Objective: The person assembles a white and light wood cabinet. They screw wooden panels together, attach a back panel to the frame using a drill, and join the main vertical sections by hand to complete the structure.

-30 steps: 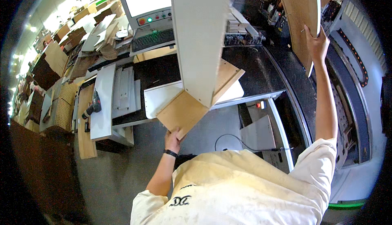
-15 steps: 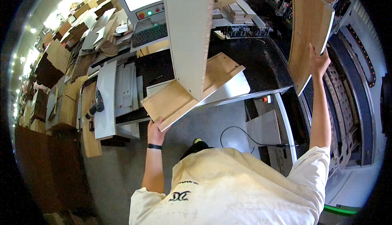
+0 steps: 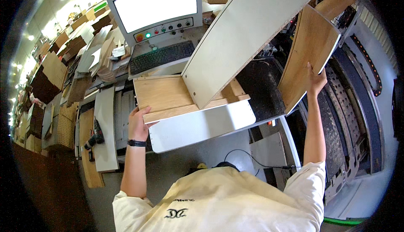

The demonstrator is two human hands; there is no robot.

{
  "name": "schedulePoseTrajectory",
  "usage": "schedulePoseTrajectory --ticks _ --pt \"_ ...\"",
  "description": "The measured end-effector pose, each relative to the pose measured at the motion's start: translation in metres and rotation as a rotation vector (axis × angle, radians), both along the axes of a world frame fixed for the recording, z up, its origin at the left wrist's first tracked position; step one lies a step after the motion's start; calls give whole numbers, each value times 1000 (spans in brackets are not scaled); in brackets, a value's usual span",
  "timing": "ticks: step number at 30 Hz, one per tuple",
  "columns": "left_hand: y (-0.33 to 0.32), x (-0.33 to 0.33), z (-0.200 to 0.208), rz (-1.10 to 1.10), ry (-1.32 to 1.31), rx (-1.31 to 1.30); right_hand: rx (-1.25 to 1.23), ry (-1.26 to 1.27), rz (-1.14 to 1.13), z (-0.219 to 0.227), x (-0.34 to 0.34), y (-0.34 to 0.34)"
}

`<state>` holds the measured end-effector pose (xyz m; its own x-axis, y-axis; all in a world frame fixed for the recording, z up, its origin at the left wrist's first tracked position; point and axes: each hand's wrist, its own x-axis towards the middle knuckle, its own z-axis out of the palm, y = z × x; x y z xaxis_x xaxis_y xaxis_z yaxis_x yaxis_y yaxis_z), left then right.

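at the black bench (image 3: pixel 266 99), left hand (image 3: pixel 138 124) grips the wooden assembly (image 3: pixel 163 94), right hand (image 3: pixel 316 82) a likely stiff panel (image 3: pixel 309 49), surest held by its edges.

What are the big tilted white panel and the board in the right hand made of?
White panel: probably chipboard with a smooth white coating; its long edge looks brown and rough.

Board in the right hand: perhaps laminated sheet rather than solid wood; its face looks like brown wood, but its edge is white.
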<state>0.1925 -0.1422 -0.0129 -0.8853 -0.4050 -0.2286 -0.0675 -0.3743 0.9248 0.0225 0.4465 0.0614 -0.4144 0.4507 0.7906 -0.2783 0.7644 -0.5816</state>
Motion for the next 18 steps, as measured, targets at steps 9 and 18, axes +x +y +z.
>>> schedulePoseTrajectory --ticks 9,18 --pt "2 -79 59 -41 20 -78 -85 133 113 -7 -49 33" --pt "46 -145 130 -46 -40 -282 -93 31 124 -16 -129 119"
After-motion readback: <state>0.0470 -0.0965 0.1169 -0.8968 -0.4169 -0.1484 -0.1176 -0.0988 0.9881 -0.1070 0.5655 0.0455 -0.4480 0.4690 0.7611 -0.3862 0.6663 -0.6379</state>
